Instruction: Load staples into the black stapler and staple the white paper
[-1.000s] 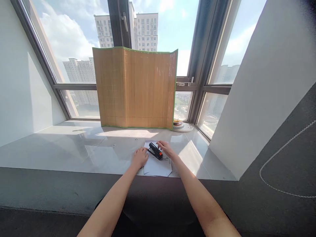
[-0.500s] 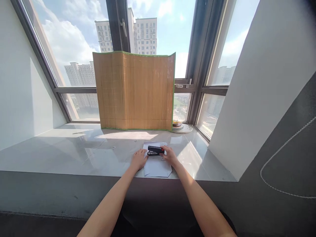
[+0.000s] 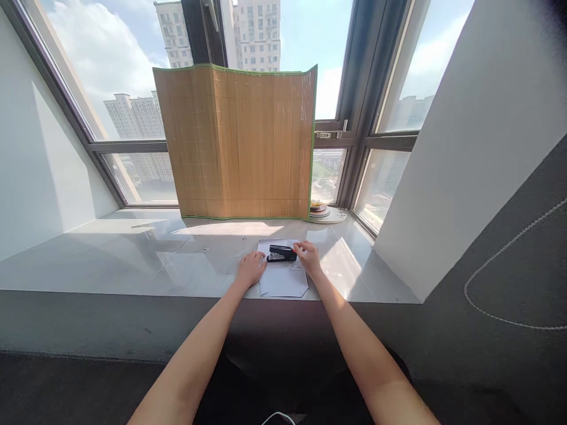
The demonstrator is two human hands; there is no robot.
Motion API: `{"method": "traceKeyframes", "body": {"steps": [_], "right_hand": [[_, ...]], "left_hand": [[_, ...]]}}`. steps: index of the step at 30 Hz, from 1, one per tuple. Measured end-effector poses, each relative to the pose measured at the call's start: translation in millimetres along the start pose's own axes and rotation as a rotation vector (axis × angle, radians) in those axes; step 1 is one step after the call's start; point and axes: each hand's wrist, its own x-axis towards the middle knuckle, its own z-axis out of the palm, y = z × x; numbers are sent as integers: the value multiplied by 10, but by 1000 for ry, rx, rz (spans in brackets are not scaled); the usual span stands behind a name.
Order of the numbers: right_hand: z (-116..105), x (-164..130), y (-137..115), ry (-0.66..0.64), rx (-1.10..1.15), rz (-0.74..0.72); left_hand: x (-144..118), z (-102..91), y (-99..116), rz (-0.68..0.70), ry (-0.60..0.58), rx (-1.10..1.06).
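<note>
A black stapler (image 3: 282,254) lies sideways across white sheets of paper (image 3: 283,280) on the pale sill. Its two arms stand apart at the left end. My right hand (image 3: 309,258) has its fingers closed at the stapler's right end, where a small bit of red shows. My left hand (image 3: 251,268) lies flat with fingers stretched, on the paper's left edge and the sill, close to the stapler's left tip. Printing shows on the paper near the stapler.
Behind the paper, a bamboo mat (image 3: 248,141) with green edging stands against the window. Stacked plates (image 3: 328,216) sit at its right foot. The sill's front edge (image 3: 177,294) runs before me. A beaded cord (image 3: 472,289) hangs at the right.
My right hand has shifted from around the stapler's body to its right end. The view has tilted down slightly. My left hand stays at the paper's left edge.
</note>
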Motion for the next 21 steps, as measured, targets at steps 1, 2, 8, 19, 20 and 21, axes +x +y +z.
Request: {"method": "traceKeyframes", "body": {"steps": [1, 2, 8, 19, 20, 21], "right_hand": [[-24, -2, -13, 55, -15, 23], [-44, -4, -23, 88, -24, 49], [-52, -12, -23, 45, 56, 129], [20, -38, 39, 29, -89, 106], [28, -43, 27, 28, -124, 99], [34, -47, 16, 28, -151, 92]], "left_hand": [[-1, -3, 3, 0, -3, 1], [-1, -4, 4, -2, -6, 3], [8, 22, 0, -23, -3, 9], [17, 47, -7, -45, 6, 2], [17, 46, -4, -48, 5, -2], [17, 44, -1, -52, 4, -5]]}}
